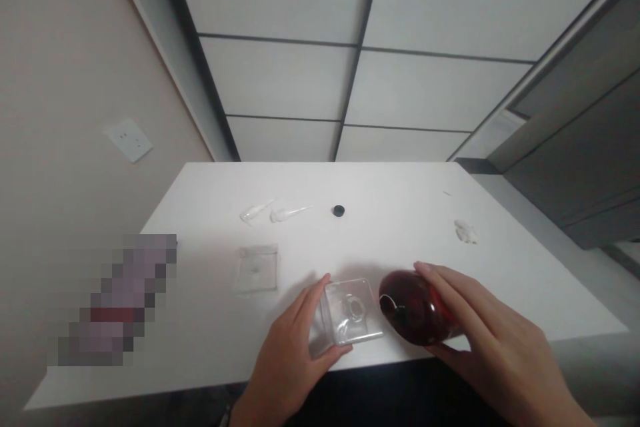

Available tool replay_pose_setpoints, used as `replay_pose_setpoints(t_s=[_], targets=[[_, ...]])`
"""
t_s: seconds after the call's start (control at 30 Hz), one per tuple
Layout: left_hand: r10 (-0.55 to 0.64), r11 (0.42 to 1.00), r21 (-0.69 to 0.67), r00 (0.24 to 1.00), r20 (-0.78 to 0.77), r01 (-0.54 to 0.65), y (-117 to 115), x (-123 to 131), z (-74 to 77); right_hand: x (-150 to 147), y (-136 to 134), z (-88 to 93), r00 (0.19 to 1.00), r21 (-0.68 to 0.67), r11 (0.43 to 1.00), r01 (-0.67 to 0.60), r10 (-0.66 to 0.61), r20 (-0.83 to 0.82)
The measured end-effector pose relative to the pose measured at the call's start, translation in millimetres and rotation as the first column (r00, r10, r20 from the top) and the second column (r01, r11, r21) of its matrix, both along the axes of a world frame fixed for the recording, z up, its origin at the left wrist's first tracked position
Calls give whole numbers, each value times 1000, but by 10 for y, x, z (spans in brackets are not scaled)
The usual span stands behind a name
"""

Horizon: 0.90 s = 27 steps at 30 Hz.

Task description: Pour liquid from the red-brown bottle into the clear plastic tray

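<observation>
My left hand (293, 347) grips a clear square glass container (350, 313) near the front edge of the white table (400, 233), thumb and fingers round its left side. My right hand (480, 340) is wrapped round a dark red bottle (415, 307), which is tipped on its side with its mouth pointing left at the clear container. The bottle's mouth lies close to the container's right edge.
A second clear square container (257, 269) lies left of centre. Two plastic droppers (257, 211) (290, 213) and a small black cap (339, 210) lie further back. A crumpled white scrap (465, 231) rests at the right. A wall socket (129, 139) is on the left wall.
</observation>
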<state>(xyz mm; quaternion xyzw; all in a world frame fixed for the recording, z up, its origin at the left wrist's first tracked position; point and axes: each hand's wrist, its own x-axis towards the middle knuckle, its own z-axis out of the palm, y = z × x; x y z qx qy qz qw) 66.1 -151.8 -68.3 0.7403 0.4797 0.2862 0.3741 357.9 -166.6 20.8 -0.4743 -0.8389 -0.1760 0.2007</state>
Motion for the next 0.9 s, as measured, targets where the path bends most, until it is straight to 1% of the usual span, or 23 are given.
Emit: replay_pose_setpoints(t_s=[0.17,0.37,0.53,0.9], targets=[[0,1000,2,1000,5,0,17,3,-8,-36,8,35,996,-28,999,-27,30,83],[-20,1000,-6,1000,-2,20,4,-4,-6,-51,-2,78,997,-40,999,-25,28,68],[-30,999,10,999,-18,30,-12,-5,-21,-55,18,104,995,-54,998,-16,21,94],[-58,998,-24,998,-34,58,-5,-15,-22,-65,24,142,994,-57,998,-33,39,105]])
